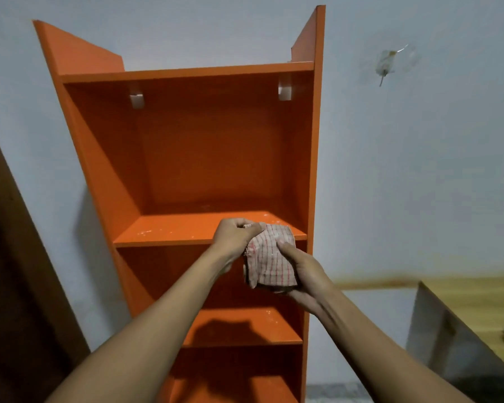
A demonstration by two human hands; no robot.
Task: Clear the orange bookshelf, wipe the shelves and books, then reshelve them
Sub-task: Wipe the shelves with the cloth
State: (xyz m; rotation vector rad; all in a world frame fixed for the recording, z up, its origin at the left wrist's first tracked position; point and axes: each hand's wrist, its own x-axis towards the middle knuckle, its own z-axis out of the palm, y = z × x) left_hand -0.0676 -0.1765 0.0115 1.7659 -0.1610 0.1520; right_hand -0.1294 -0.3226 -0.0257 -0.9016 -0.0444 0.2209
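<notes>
Fold cloth (269, 257), pinched at top by left hand (234, 235) and cupped below by right hand (304, 271) before bare shelf (169, 229), into a firm pad, then wipe back to front.

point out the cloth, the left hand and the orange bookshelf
cloth (269, 257), head view, on the checked middle of the fabric
left hand (233, 235), head view, on the back of the hand
orange bookshelf (169, 229), head view, on a bare shelf board
</notes>
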